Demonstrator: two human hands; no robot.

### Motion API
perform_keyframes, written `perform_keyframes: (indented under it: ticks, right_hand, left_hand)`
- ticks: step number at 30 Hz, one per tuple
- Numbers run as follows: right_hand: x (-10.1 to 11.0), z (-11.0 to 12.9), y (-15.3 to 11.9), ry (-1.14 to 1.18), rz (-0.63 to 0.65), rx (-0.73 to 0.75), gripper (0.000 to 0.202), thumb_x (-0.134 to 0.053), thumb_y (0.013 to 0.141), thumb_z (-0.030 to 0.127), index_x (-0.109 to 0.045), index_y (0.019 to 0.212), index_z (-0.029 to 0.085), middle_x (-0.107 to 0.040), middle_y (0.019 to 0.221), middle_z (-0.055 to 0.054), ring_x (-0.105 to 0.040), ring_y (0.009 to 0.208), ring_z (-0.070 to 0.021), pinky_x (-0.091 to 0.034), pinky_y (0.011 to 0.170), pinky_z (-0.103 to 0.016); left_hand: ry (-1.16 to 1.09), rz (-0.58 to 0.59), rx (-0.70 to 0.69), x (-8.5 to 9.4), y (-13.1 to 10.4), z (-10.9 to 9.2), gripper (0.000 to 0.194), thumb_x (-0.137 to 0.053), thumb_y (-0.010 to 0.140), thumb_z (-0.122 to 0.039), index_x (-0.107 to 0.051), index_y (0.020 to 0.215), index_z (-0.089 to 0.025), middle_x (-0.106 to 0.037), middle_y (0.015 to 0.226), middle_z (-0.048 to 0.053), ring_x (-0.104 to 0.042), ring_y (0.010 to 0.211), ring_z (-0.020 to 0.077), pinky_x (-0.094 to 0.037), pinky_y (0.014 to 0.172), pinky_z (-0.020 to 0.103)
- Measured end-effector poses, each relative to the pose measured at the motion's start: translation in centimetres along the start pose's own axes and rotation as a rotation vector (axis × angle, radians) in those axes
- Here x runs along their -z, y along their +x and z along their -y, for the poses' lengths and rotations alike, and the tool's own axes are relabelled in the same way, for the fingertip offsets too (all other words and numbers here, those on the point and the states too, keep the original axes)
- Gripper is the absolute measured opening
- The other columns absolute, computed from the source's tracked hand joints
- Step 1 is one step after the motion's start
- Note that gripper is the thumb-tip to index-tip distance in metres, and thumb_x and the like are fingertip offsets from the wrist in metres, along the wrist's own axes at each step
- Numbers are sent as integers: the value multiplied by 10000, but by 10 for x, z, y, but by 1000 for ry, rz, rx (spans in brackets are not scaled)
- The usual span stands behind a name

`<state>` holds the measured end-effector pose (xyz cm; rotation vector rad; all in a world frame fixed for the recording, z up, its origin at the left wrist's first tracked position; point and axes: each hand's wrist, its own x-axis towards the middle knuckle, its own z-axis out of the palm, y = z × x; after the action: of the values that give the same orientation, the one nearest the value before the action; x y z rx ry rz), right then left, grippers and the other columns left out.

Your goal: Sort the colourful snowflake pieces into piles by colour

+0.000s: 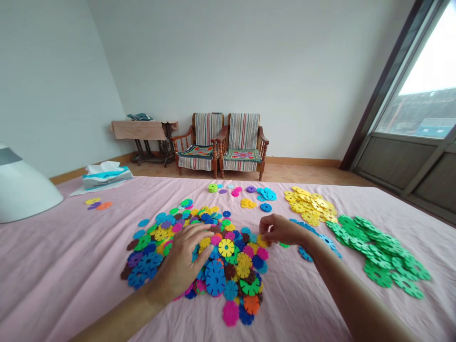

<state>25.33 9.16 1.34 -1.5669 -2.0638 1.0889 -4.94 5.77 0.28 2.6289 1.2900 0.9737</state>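
A mixed pile of notched plastic discs (215, 278) in many colours lies on the table in front of me. My left hand (183, 259) rests over the pile's left and middle part, fingers stretched and thumb apart, with nothing visibly held. At the pile's right edge, my right hand (281, 230) has its fingers curled down in a pinch beside a yellow disc (263, 241). Its fingertips are partly hidden, so I cannot make out what is between them. Blue discs (327, 243) lie partly behind my right wrist.
Sorted heaps of yellow discs (306, 204) and green discs (381, 247) lie to the right. Small colour groups, including light-blue discs (267, 194), line the far side. A tissue box (107, 175) and a white rounded object (26, 190) stand left on the pink cloth (89, 256).
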Motion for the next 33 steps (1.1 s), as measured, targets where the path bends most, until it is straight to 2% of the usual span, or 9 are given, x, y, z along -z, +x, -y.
perform_keyframes:
  ticks: [3,5,8,14,17,19,23,29,33]
  right_hand:
    - [3,-4,-1,97,0,-24,11,-579,677,157,-577,682,166,-613,581,21,-579,545,-104,-412,488,-189]
    - [5,-6,2,147,-43,-36,33,-592,689,195,-577,692,166,-627,611,14,-599,567,-107,-413,480,-181]
    - [5,-9,15,191,-170,-71,59,-584,719,218,-558,699,169,-641,639,4,-615,582,-102,-419,482,-171]
    - [-4,-18,64,159,-452,-211,80,-571,715,137,-534,653,170,-633,544,-13,-594,506,-105,-408,449,-168]
    - [-6,-19,78,124,-532,-231,61,-545,739,126,-552,695,168,-663,581,-28,-628,544,-120,-426,470,-170]
    - [-6,-20,79,89,-552,-226,69,-515,760,117,-561,738,164,-675,626,-35,-649,576,-126,-434,486,-173]
    - [-4,-16,56,-11,-501,-175,102,-506,755,92,-586,771,154,-666,699,-26,-655,605,-122,-443,534,-190]
    - [-1,4,5,-136,-210,-63,174,-662,587,64,-665,720,177,-645,709,4,-590,665,-134,-429,593,-225]
    - [-5,12,-4,-207,-49,-49,254,-710,553,97,-666,790,179,-637,804,-13,-561,719,-150,-419,621,-249]
  left_hand:
    - [-49,-45,-8,3,-17,-3,211,-532,901,-287,-634,1082,-254,-642,1161,51,-552,1135,230,-438,982,408]
    - [-88,-80,-16,2,-22,-4,204,-524,905,-268,-630,1077,-245,-658,1117,54,-568,1102,223,-456,957,386]
    - [-146,-113,-16,-3,-21,-2,183,-516,907,-236,-633,1048,-232,-673,1062,53,-590,1052,208,-478,920,352]
    - [-194,-157,-10,-7,-18,3,157,-519,897,-196,-642,991,-216,-684,980,46,-610,991,200,-492,882,335]
    - [-191,-172,-10,-5,-20,4,152,-524,892,-192,-648,975,-218,-689,955,42,-613,972,200,-491,873,336]
    - [-187,-174,-7,-4,-21,5,147,-532,889,-195,-650,971,-221,-687,951,38,-612,968,199,-488,875,338]
    - [-198,-166,13,-5,-22,7,149,-524,894,-200,-649,971,-224,-684,945,37,-614,957,194,-493,858,331]
    - [-203,-198,32,-7,-20,9,145,-521,896,-213,-656,947,-217,-689,932,40,-628,932,195,-495,849,329]
    - [-211,-206,53,-7,-20,11,142,-515,898,-213,-654,930,-207,-684,930,45,-629,928,191,-499,838,321]
